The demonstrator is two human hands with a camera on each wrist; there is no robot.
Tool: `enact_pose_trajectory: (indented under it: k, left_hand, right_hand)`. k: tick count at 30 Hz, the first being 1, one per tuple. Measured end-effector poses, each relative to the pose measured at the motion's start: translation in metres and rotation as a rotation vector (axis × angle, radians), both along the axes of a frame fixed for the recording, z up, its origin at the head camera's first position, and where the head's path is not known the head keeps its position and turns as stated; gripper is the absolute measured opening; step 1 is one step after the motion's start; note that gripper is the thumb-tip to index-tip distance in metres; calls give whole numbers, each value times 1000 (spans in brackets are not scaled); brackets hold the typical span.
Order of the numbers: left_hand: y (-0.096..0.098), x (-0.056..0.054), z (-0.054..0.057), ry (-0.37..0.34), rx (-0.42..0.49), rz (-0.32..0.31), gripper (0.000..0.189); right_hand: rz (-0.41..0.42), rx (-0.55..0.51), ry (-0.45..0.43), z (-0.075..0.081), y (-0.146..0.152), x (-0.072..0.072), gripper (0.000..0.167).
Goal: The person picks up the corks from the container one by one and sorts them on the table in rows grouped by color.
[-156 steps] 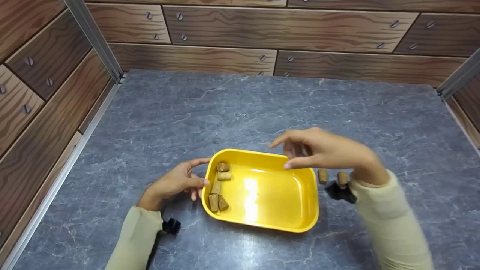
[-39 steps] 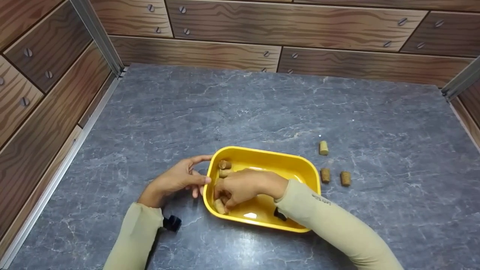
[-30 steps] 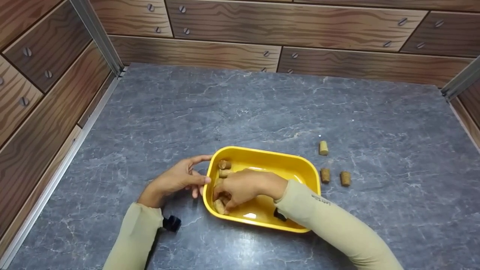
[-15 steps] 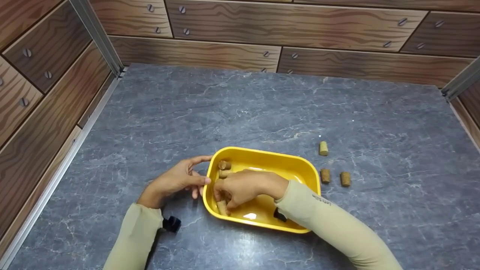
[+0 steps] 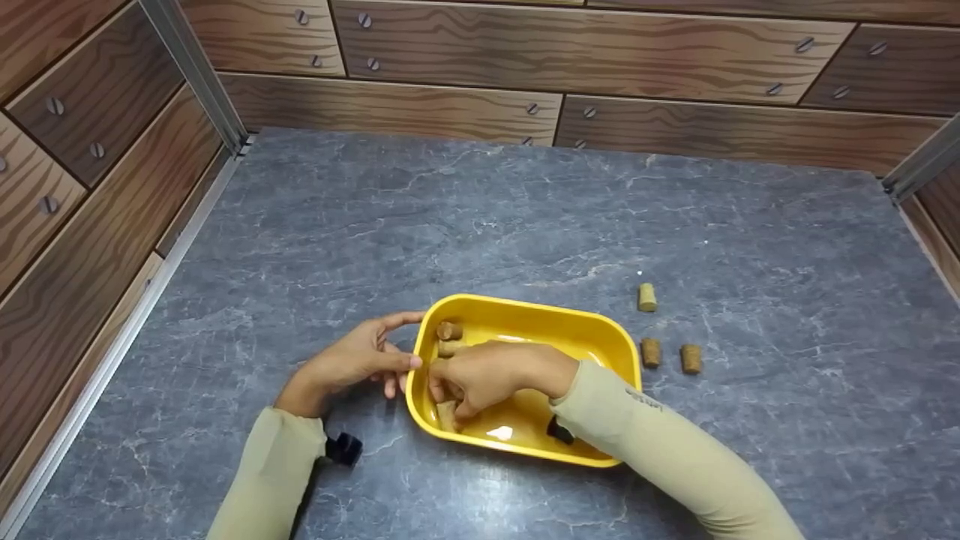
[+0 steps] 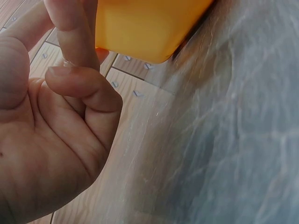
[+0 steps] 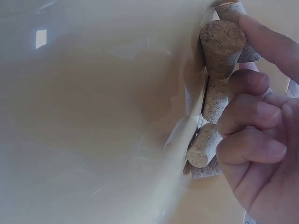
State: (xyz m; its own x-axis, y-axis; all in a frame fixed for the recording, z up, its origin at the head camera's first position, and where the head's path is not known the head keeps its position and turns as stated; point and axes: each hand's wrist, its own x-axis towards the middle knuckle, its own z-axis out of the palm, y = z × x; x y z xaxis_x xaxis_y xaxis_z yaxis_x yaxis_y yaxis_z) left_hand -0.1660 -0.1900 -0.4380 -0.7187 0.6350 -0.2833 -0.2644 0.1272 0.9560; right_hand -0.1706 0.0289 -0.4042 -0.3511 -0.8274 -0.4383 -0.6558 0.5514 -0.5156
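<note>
A yellow plastic tub (image 5: 540, 304) holds several tapered corks along its left end. My left hand (image 5: 345, 365) grips that end from outside, thumb on the rim and index finger along the far corner. Inside, my right hand (image 5: 491, 375) reaches down at the left end, thumb and forefinger pinching a cork (image 5: 448, 415) near the front corner. A brown cork (image 5: 449, 331) and a paler cork (image 5: 450, 348) lie beyond the knuckles. In the right wrist view, a wide-topped cork (image 7: 222, 46) is at the thumb tip; other fingers curl beside a light cork (image 7: 204, 145).
On the marbled grey table (image 5: 480, 225), right of the tub, lie a pale cork (image 5: 646, 298) and two brown corks, one close to the tub wall (image 5: 651, 352) and one farther right (image 5: 691, 359). Wood-patterned panels (image 5: 450, 112) stand behind and at the sides.
The right hand has gone from above the tub's right side down into its left end. Over the last second, the cork at its fingertips has turned and shifted slightly rightward. The left hand stays put.
</note>
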Motion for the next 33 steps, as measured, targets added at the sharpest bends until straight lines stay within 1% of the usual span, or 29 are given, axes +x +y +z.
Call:
enact_pose_trajectory:
  k: [9, 16, 22, 33]
  left_hand:
    - [0, 0, -1, 12, -1, -6, 78]
    - [0, 1, 0, -4, 0, 7, 78]
    - [0, 0, -1, -5, 7, 2, 79]
    - [0, -1, -1, 7, 7, 0, 78]
  right_hand:
    - [-2, -37, -21, 0, 0, 1, 21]
    - [-4, -66, -16, 0, -1, 2, 18]
    - [-4, -75, -32, 0, -2, 2, 16]
    - [21, -100, -56, 0, -2, 1, 16]
